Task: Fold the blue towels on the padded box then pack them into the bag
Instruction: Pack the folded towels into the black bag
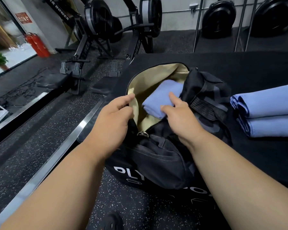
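A black duffel bag [158,156] with a beige lining lies open on the black padded box [249,70]. A folded blue towel [161,98] sits inside the bag's opening. My left hand [114,117] grips the bag's left rim and holds the opening apart. My right hand [181,117] rests on the near end of the towel inside the bag, thumb and forefinger spread on it. Two more folded blue towels [266,112] lie stacked on the box to the right of the bag.
Rowing machines [96,30] stand on the speckled rubber floor beyond the box. Red fire extinguishers [37,44] stand by the glass wall at far left. A metal floor strip [60,145] runs diagonally left of the box. Metal poles [198,25] rise behind the box.
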`<action>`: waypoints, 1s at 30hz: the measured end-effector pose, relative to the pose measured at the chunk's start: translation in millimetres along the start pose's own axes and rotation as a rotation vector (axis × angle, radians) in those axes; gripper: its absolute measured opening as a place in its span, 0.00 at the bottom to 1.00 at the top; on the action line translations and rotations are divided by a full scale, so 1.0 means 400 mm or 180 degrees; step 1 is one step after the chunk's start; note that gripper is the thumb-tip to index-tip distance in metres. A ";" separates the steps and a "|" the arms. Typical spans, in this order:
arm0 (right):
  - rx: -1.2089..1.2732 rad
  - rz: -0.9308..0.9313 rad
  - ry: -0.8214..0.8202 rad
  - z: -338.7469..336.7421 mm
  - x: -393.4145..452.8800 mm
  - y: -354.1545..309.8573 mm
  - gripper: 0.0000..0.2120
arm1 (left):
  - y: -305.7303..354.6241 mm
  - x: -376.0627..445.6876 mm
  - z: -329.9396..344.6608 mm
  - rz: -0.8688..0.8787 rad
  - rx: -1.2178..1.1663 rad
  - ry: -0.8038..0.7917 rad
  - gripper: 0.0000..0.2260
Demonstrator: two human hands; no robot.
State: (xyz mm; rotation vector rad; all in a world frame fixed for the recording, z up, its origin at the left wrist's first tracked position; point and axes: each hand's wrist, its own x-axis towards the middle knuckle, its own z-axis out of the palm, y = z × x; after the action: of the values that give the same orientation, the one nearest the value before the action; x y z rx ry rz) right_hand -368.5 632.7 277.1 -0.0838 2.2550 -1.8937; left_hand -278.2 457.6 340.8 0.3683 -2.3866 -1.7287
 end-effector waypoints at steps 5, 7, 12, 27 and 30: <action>0.0161 0.0433 -0.0189 0.020 0.061 -0.007 0.22 | 0.010 -0.001 -0.008 -0.0042 -0.0094 -0.0159 0.25; 0.0075 0.0458 -0.0143 0.025 0.083 0.001 0.06 | 0.004 0.004 -0.009 -0.0031 -0.0066 -0.0184 0.26; 0.0031 0.0423 -0.0206 0.040 0.088 -0.023 0.17 | -0.005 0.009 -0.008 -0.0094 0.0020 -0.0301 0.26; -0.0046 -0.0165 0.0089 -0.112 -0.043 -0.032 0.20 | 0.025 -0.041 0.081 0.0959 0.1230 0.0426 0.18; -0.0166 -0.0350 0.0522 -0.218 -0.083 -0.024 0.16 | 0.054 -0.071 0.145 0.1049 0.1313 0.0313 0.18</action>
State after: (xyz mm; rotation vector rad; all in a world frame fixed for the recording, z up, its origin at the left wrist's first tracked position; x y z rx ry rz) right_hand -352.8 721.1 304.5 -0.0634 2.4551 -1.9627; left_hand -269.6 525.0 343.3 0.0968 -2.5454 -1.0563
